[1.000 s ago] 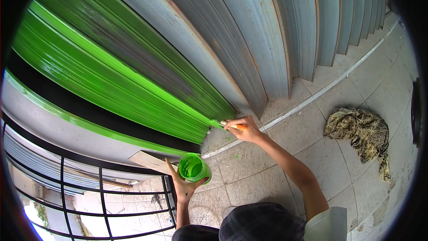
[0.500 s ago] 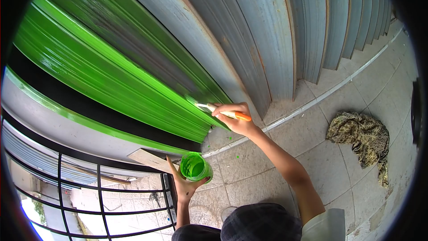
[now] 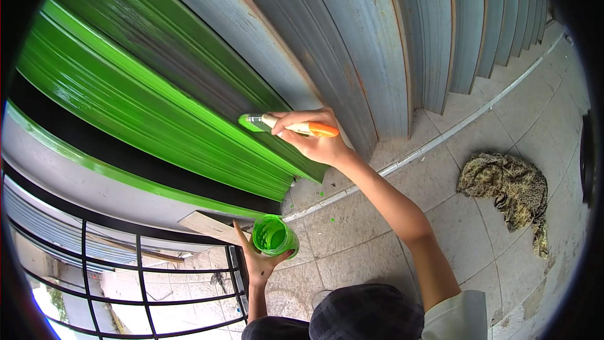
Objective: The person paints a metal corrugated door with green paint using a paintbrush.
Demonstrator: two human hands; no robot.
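Note:
In my right hand [image 3: 311, 132] is a paintbrush [image 3: 258, 122] with a cream and orange handle. Its green-wet bristles press on the corrugated metal panel [image 3: 145, 119], right where fresh green meets a dull, thinly covered grey strip. My left hand [image 3: 259, 263] grips a clear plastic container of green paint [image 3: 275, 235] from below and the side, thumb and fingers around it. The paint inside looks bright and wet. A flat pale board [image 3: 214, 225] lies just behind my left fingers.
Unpainted grey metal folds [image 3: 352, 44] continue to the right. Green drops dot the tiled floor [image 3: 358, 245] below the panel. A crumpled patterned cloth [image 3: 506, 192] lies on the tiles at right. Black metal bars [image 3: 143, 277] stand at lower left.
My right hand has moved the brush up and to the left along the panel, away from its lower end. My left hand and the paint container have hardly moved.

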